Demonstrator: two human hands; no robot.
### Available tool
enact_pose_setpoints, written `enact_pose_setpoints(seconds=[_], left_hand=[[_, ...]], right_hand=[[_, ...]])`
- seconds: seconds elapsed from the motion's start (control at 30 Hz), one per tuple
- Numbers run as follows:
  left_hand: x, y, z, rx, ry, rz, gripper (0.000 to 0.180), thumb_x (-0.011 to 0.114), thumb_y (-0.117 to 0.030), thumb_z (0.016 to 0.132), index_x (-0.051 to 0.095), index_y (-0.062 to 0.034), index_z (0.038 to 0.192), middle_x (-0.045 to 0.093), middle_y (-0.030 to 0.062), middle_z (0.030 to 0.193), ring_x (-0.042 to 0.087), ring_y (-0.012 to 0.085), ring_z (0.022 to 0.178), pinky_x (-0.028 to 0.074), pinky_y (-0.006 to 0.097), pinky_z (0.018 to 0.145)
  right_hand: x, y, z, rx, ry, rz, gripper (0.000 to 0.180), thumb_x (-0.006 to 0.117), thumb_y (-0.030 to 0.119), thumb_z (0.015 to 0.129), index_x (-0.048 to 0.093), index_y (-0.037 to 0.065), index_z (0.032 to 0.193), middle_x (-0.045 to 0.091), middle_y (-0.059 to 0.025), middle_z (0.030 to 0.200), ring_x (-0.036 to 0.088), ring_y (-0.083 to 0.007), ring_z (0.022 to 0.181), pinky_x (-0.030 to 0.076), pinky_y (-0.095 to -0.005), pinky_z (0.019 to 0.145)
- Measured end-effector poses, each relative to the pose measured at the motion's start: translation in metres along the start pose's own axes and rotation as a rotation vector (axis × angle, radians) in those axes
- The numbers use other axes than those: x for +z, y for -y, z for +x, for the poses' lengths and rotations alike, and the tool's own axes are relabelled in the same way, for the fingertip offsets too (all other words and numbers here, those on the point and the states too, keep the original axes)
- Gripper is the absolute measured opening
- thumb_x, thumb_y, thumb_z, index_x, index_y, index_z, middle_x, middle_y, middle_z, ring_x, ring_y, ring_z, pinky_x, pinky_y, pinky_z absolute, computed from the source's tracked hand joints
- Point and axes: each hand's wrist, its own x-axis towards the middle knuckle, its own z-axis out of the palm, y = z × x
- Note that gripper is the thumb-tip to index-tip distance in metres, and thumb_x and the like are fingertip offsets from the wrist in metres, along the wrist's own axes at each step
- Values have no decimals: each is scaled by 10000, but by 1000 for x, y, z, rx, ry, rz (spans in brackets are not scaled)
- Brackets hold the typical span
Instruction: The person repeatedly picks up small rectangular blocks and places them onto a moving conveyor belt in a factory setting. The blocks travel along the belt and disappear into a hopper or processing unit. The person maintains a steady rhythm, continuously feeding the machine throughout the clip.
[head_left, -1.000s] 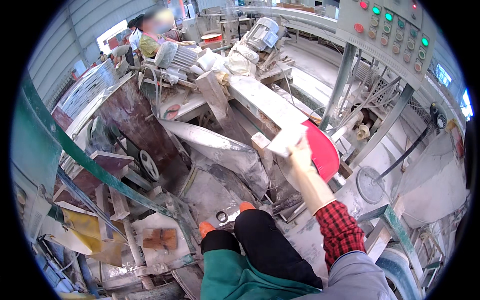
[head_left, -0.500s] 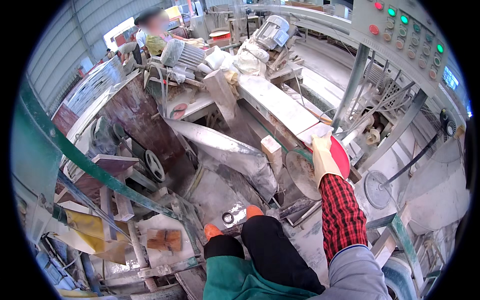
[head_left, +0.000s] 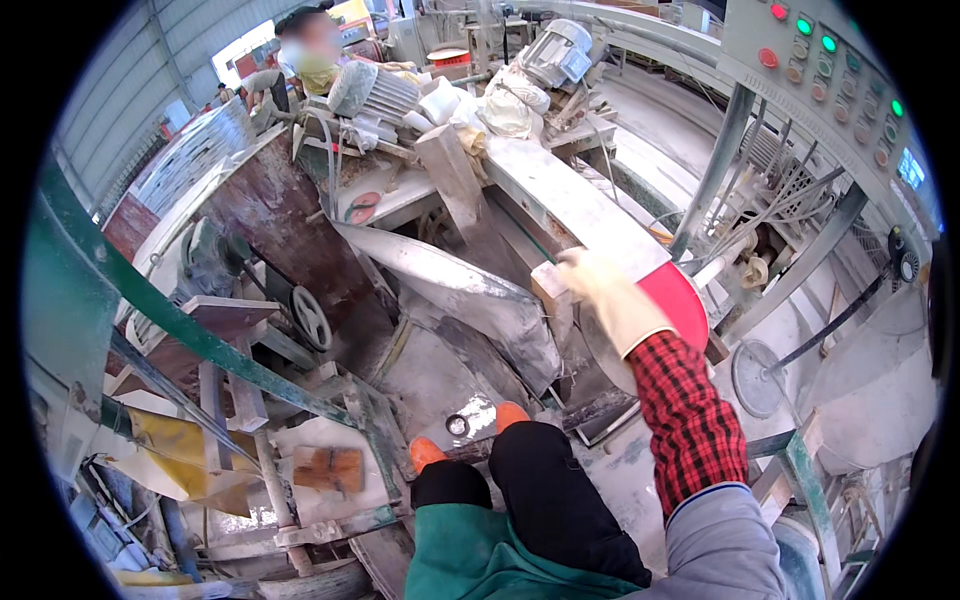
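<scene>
A cream glove covers my right hand [head_left: 605,292], whose arm wears a red-and-black checked sleeve. Its blurred fingers are beside the top of a dusty upright wooden block [head_left: 551,287]; whether they touch it I cannot tell. Just right of the glove shows a bright red round disc [head_left: 678,305], partly covered by the hand. Beyond the hand, a long pale board or slab [head_left: 590,212] runs away to the far left. A grey round plate [head_left: 603,365] lies mostly hidden under my wrist. My left hand is out of view.
A bent metal sheet [head_left: 460,295] stands left of the block. Motors [head_left: 555,52] sit at the back, and a control panel [head_left: 825,70] with lit buttons hangs upper right. A green curved bar [head_left: 215,345] crosses the left. Another person [head_left: 315,75] is far off.
My right hand has left the near end of the pale slab and moved left to the wooden block. More of the red disc shows now. The view has shifted slightly.
</scene>
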Motion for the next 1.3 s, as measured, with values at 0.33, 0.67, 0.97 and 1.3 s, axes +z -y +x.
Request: enact_pose_setpoints(seconds=[0.33,0.67,0.97,1.3], left_hand=[[7,10,-14,23,-43,-139,589,630,-137,824,430,-28,1367,402,213,1411,406,337,1275,296,424,1082],[-28,-132,-15,422,-121,-920,697,660,29,763,381,-33,1399,332,230,1461,387,337,1293,298,422,1078],[-81,-273,-15,990,-97,-912,894,795,-13,611,376,-4,1400,334,277,1447,324,422,1352,255,455,1123],[7,-4,38,305,87,13,559,472,-497,929,539,-85,1300,526,216,1309,484,369,1208,331,501,1046]], right_hand=[[147,179,-130,-356,813,835,439,518,207,924,497,101,1349,695,-134,808,644,-173,635,544,-302,576],[186,293,-302,-313,1364,1050,663,611,425,905,372,123,1445,598,-144,1184,599,-193,934,501,-325,806],[171,244,-252,-312,538,1303,550,609,87,847,408,35,1356,601,-139,1207,573,-198,1110,456,-335,948],[25,8,-90,-4,-466,1440,680,466,-144,765,315,39,1403,540,-107,1279,557,-218,1142,469,-329,957]])
